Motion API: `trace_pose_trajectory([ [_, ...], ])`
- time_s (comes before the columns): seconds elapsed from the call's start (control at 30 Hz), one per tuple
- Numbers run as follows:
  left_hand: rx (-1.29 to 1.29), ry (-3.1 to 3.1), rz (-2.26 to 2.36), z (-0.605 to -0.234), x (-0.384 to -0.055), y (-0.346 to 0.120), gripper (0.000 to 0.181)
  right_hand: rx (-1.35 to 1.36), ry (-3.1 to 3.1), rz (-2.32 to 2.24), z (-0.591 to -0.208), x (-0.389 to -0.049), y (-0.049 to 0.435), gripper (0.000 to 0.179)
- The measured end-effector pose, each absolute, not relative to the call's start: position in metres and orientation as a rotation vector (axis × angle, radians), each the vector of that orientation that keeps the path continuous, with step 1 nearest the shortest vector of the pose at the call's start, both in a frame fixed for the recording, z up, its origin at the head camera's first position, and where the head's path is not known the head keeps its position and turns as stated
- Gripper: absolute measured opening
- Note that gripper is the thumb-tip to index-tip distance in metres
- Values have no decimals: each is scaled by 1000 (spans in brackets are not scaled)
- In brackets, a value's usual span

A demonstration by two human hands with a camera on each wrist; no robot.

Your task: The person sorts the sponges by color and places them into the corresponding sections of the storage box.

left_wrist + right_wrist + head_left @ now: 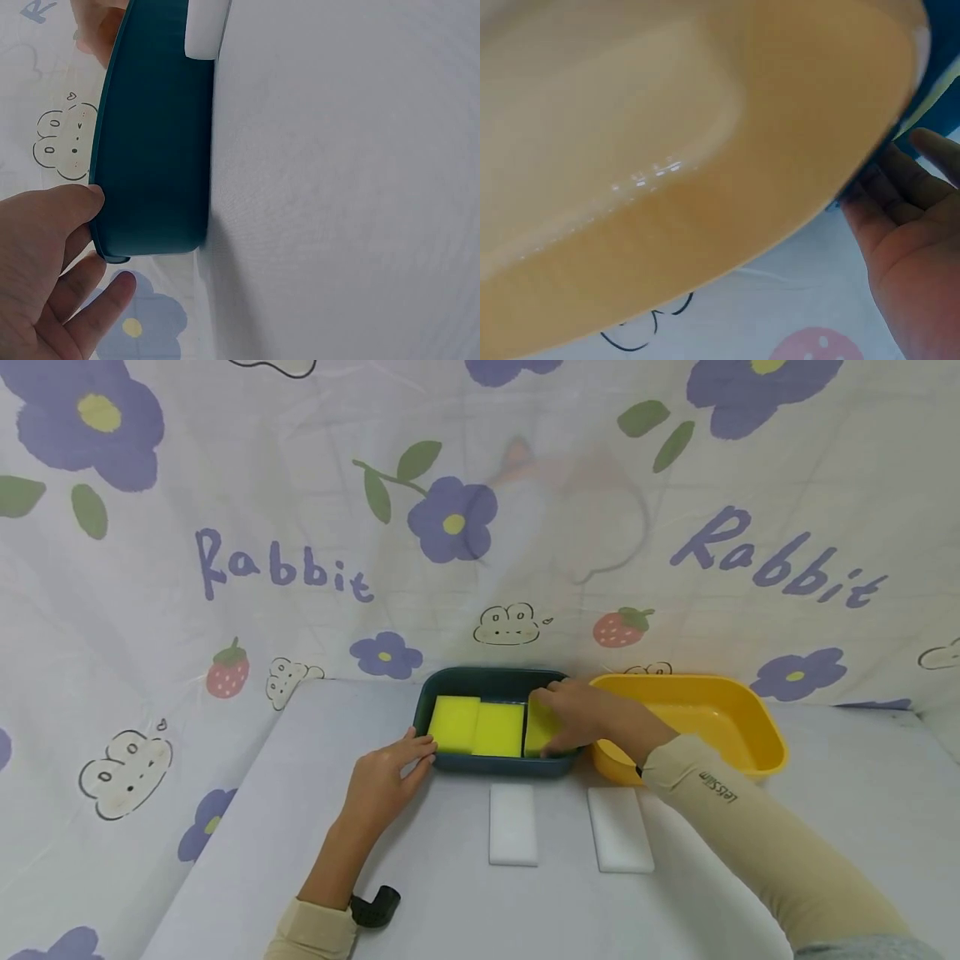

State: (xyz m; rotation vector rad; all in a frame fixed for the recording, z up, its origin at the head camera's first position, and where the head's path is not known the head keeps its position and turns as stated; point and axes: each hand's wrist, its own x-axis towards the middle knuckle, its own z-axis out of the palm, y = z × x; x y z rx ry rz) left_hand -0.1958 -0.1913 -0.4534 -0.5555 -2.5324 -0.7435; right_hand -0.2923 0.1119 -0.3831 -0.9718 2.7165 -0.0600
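Observation:
A dark teal basin (504, 766) stands against the back cloth with a row of yellow sponges in it. The left sponge (453, 724) slightly overlaps the middle sponge (500, 730). My left hand (386, 777) pinches the basin's left rim, thumb on the outer wall in the left wrist view. Over the basin's right end, my right hand (588, 718) grips the right sponge (537, 727) between thumb and fingers, covering part of it. In the right wrist view the yellow basin's wall hides most of that sponge.
A yellow basin (705, 706) stands right beside the teal one, under my right forearm. Two white blocks (513, 825) (621, 831) lie on the white table (450, 910) in front. Behind hangs a printed cloth (300, 627).

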Motion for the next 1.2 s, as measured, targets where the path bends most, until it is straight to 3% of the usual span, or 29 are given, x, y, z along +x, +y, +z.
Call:
trace_pose_trajectory([
  [1.0,-582,-2499,-762,-452,-196,-191,25,-935,2676,-54,-392,-289,108,79],
  [1.2,-580,-2502,-769,-452,-195,-191,25,-1007,2667,-205,-388,-281,116,68],
])
